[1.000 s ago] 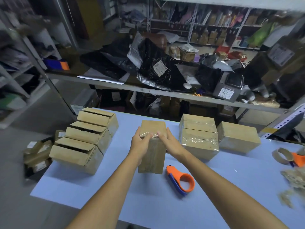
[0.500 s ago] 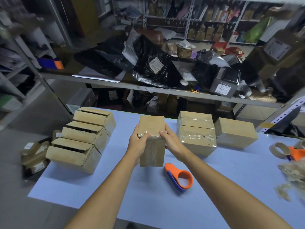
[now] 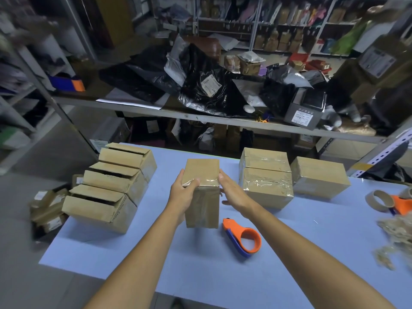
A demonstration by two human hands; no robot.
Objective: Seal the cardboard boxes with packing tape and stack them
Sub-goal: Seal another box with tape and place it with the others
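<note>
Box [image 3: 201,210] stands on its end at the middle of the table [image 3: 312,253]. My left grip [image 3: 183,194] holds it, with the thumb curled over the shiny tape on top. My right grip [image 3: 234,194] is open, flat fingers touching the right side. I think the box is light and stiff, but the tape looks slippery, so I would hold the bare side walls. A stack of 2 taped boxes [image 3: 265,181] sits near on the right.
</note>
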